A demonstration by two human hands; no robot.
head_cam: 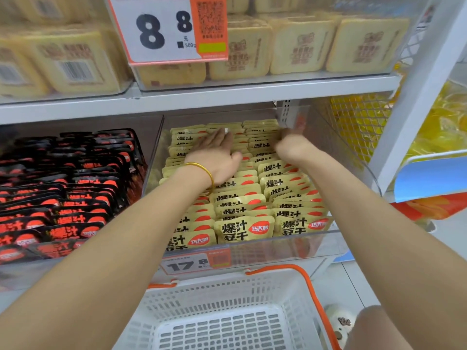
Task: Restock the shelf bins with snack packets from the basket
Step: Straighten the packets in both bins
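2 bare hands reach into a clear shelf bin (278, 248) of yellow snack packets (243, 231).
A white basket (202, 299) sits near, below the bin. The left hand (217, 152) lies flat, fingers straight, on the far packet rows. The right hand (290, 144), far right and blurred, touches packets; whether it holds one cannot be told.

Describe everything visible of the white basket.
The basket is white plastic, walls and floor pierced with slots. Of its two orange handles, one arcs over the right side, the other lies at the far rim. No packets show in the visible part. It sits upright below the clear bin of yellow packets; nothing visibly touches it.
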